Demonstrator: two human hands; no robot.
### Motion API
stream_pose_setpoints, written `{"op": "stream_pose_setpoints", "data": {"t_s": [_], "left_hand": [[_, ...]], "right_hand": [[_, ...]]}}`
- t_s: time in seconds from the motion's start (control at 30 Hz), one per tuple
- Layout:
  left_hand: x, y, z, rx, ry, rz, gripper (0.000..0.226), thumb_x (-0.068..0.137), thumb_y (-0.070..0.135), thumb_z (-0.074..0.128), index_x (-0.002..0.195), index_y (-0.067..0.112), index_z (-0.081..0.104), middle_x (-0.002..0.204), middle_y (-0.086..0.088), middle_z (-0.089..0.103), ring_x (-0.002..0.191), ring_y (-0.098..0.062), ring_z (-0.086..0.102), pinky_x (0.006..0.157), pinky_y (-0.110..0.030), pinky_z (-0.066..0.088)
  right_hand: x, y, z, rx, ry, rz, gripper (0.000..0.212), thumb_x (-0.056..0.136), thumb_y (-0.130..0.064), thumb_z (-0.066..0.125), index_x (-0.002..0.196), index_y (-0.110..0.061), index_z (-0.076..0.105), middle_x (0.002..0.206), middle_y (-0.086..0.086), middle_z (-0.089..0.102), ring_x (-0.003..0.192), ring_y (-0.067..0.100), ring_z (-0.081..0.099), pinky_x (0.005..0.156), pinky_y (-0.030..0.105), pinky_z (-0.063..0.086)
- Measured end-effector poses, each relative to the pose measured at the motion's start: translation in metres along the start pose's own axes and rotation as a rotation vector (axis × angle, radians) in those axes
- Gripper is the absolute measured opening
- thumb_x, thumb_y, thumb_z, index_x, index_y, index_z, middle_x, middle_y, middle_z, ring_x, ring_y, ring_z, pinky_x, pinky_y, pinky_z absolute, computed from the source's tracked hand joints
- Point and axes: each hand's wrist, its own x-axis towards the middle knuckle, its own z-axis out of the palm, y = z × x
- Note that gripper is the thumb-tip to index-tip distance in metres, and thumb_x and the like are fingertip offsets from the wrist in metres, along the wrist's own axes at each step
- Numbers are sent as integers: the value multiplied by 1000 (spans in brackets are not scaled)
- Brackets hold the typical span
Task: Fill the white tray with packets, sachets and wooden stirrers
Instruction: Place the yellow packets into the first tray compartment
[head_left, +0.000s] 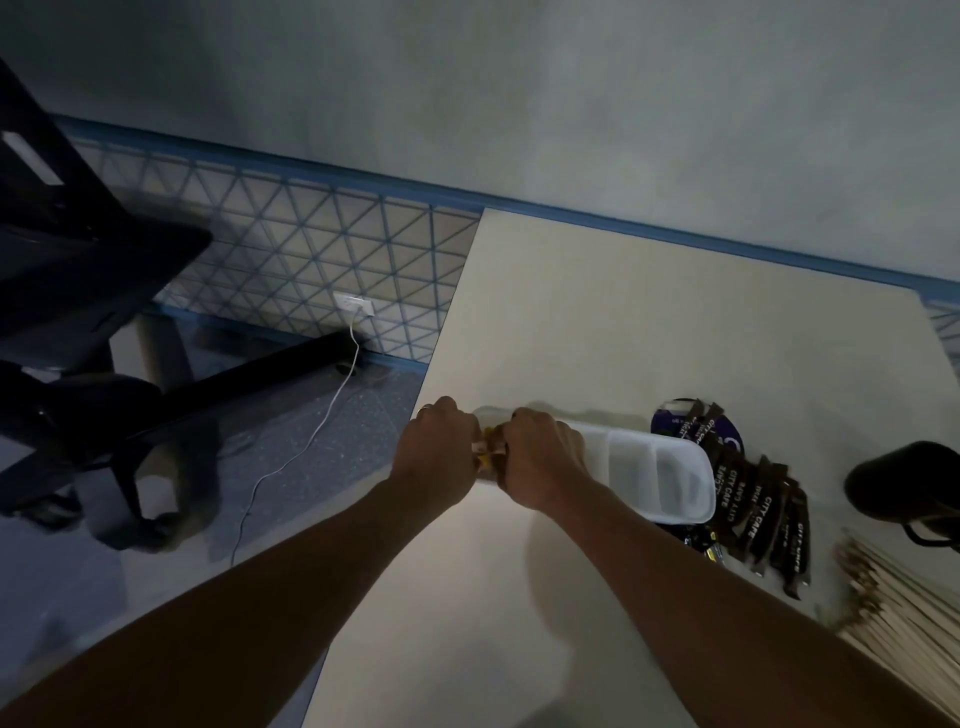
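A white compartmented tray (670, 467) lies on the pale table (649, 322), its right compartments bare. Over the tray's left end, my left hand (434, 452) and my right hand (537, 460) meet, fingers curled around a small bunch of yellow and white sachets (487, 451), mostly hidden between them. Dark brown coffee stick packets (753, 499) lie fanned out to the right of the tray. A pile of wooden stirrers (893, 613) lies at the right edge, near me.
A purple round packet or lid (672, 421) peeks out under the stick packets. A black rounded object (904, 483) sits at the far right. Left of the table stand black chair legs (130, 415) and a white cable (311, 441) on the floor.
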Motion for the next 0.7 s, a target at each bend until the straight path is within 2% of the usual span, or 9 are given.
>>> {"op": "stream_pose_setpoints", "data": {"t_s": [0.1,0.2,0.3,0.37,0.47,0.53,0.7], "left_hand": [[0,0,-1,4,7,-14,26,86,20,67,112,17,67,111,-8,54,100,-23,56,83,-33,52],[0,1,-4,-9,29,-19,24,89,17,62,112,16,67,109,-9,54,98,-23,57,78,-30,51],[0,1,-7,-15,58,-5,23,93,17,55,110,16,69,104,-9,55,94,-24,58,71,-29,47],[-1,1,-9,-16,64,5,22,93,18,56,109,17,70,103,-9,58,94,-25,61,73,-30,49],[-2,1,-9,-4,58,25,21,93,19,57,106,20,72,100,-7,62,91,-25,63,71,-31,51],[-2,2,-8,25,53,26,20,93,18,54,103,18,72,97,-6,62,87,-24,63,64,-28,45],[-2,2,-5,-5,79,-4,19,92,14,54,101,17,70,94,-5,63,86,-22,62,63,-26,38]], "right_hand": [[2,2,0,46,23,25,12,87,-29,66,95,-24,73,101,3,65,94,28,64,75,32,45],[4,8,1,169,46,68,14,86,-30,66,95,-29,76,95,-2,69,88,25,64,76,33,53],[5,14,2,252,58,82,12,86,-32,67,90,-28,77,86,-6,71,82,22,65,74,34,55],[4,17,3,268,45,83,12,84,-31,69,91,-26,77,88,-6,72,84,21,66,76,36,56],[1,17,3,228,6,81,17,83,-31,68,98,-27,76,97,-6,73,94,22,66,81,36,55],[1,15,3,175,-5,76,20,84,-31,66,102,-27,75,102,-5,72,98,23,65,83,35,54],[0,9,4,57,13,13,22,81,-22,66,102,-26,72,97,0,69,92,27,66,76,33,52]]}}
